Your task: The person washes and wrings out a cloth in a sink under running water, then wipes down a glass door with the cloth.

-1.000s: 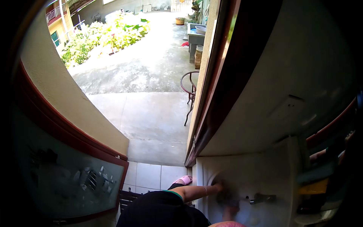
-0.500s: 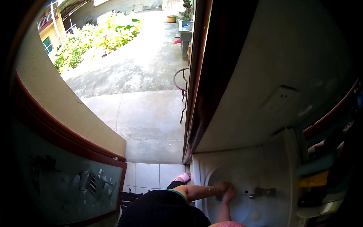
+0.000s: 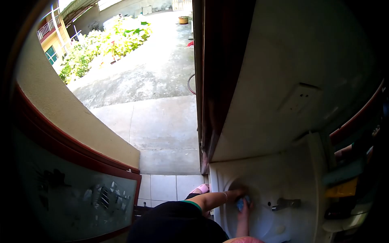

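Note:
Inside the white washbasin (image 3: 216, 220), my right hand (image 3: 246, 207) is closed around a small blue thing (image 3: 242, 203), soft-looking like a cloth, though its kind is unclear. My left hand (image 3: 240, 192), on the arm with a thin bracelet (image 3: 225, 196), is right beside it over the bowl. The left fingers are dark and blurred, so their shape does not show. A metal faucet (image 3: 287, 203) is to the right of both hands.
A socket plate (image 3: 302, 97) is on the wall above the basin. Items, one yellow (image 3: 344, 188), sit on the right. At left stands a red-framed glass door (image 3: 77, 190); the doorway opens onto a concrete yard (image 3: 162, 117) with plants (image 3: 117, 38).
The view has shifted slightly, moving the basin right and down. My hands, earlier pressed together, are now a little apart, and the blue thing shows between them.

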A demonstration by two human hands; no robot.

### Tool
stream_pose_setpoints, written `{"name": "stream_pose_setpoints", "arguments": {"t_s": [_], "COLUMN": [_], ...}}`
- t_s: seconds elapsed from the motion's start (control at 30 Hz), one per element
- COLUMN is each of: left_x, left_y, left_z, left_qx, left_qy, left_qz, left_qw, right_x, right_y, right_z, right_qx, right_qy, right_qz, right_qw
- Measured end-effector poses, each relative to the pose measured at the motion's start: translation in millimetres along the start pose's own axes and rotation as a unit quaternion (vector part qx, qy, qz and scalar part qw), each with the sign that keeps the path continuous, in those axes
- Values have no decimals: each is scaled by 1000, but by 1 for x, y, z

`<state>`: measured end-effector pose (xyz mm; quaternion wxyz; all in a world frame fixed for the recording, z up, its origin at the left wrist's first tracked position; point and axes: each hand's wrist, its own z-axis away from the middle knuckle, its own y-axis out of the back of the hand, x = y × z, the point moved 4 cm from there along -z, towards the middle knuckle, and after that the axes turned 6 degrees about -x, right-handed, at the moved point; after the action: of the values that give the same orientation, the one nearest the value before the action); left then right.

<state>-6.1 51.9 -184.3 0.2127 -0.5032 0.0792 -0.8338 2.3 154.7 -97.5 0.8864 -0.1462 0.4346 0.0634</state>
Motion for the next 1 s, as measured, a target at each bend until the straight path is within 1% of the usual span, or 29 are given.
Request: {"name": "stream_pose_setpoints", "arguments": {"t_s": [0.03, 0.07, 0.1, 0.13, 0.17, 0.23, 0.27, 0.3, 0.33, 0.37, 0.4, 0.43, 0.47, 0.5, 0.53, 0.57, 0.6, 0.63, 0.67, 0.7, 0.73, 0.77, 0.8, 0.83, 0.87, 0.9, 0.93, 1.0], "left_x": [7, 11, 12, 14, 18, 32, 37, 48, 61, 67, 51, 80, 65, 49, 44, 38, 32, 26, -1, 25, 47, 60, 74, 90, 80, 71, 66, 74], "left_y": [-5, -9, -14, -18, -23, -26, -32, -38, -46, -52, -48, -40, -22, -4, 14, 25, 37, 48, 52, 36, 18, 5, -4, -14, -4, 4, 8, -2], "left_z": [5, 9, 13, 18, 23, 28, 29, 40, 54, 59, 46, 65, 51, 37, 25, 26, 29, 35, 19, 33, 43, 51, 58, 67, 57, 47, 40, 42], "left_qx": [-20, -32, -42, -46, -47, -37, -28, -12, 10, 42, 42, -7, 18, 44, 4, -71, -117, -135, -154, -132, -114, -98, -82, -73, -93, -114, -133, -137], "left_qy": [12, 16, 19, 20, 22, 27, 34, 56, 85, 139, 69, 116, 48, -20, 10, -20, -83, -165, -209, -189, -111, -5, 73, 139, 57, -28, -117, -251], "left_qz": [-66, -105, -131, -151, -158, -151, -133, -93, -45, 41, -54, -141, -154, -171, -131, -328, -550, -689, -584, -557, -407, -200, -56, 37, -68, -171, -269, -368], "left_qw": [998, 994, 990, 987, 986, 987, 990, 994, 995, 989, 995, 983, 987, 984, 991, 942, 822, 693, 769, 798, 899, 975, 992, 987, 992, 978, 947, 885], "right_x": [-13, -43, -59, -54, -52, -67, -67, -62, -53, -57, -48, -46, -51, -56, -50, -34, -35, -10, 11, 27, 35, 40, 28, 9, -27, -62, -73, -84], "right_y": [-18, -42, -60, -63, -61, -43, -32, -9, 21, 33, 53, 57, 64, 72, 91, 110, 93, 89, 84, 74, 58, 39, 16, -7, -31, -50, -58, -66], "right_z": [15, 39, 56, 55, 48, 24, 6, -20, -36, -39, -51, -42, -36, -24, -24, -27, -4, -4, -22, -37, -40, -44, -35, -17, 18, 49, 61, 73], "right_qx": [4, -64, -132, -94, -93, 45, 48, 29, 21, 40, 108, 115, 60, 93, 159, 179, 217, 248, 225, 197, 138, 74, 52, 30, 28, 26, 35, 62], "right_qy": [-1, 92, 182, 236, 231, 271, 226, 218, 204, 157, 175, 214, 219, 256, 306, 246, 242, 235, 134, 38, 63, 91, 152, 211, 253, 294, 291, 301], "right_qz": [-2, 113, 227, 302, 302, 328, 320, 311, 301, 332, 496, 563, 636, 601, 624, 638, 666, 704, 635, 548, 366, 166, 178, 189, 241, 292, 290, 375], "right_qw": [1000, 987, 947, 919, 920, 904, 919, 925, 931, 929, 844, 790, 738, 751, 701, 708, 671, 623, 726, 812, 918, 979, 971, 958, 937, 910, 911, 875]}}
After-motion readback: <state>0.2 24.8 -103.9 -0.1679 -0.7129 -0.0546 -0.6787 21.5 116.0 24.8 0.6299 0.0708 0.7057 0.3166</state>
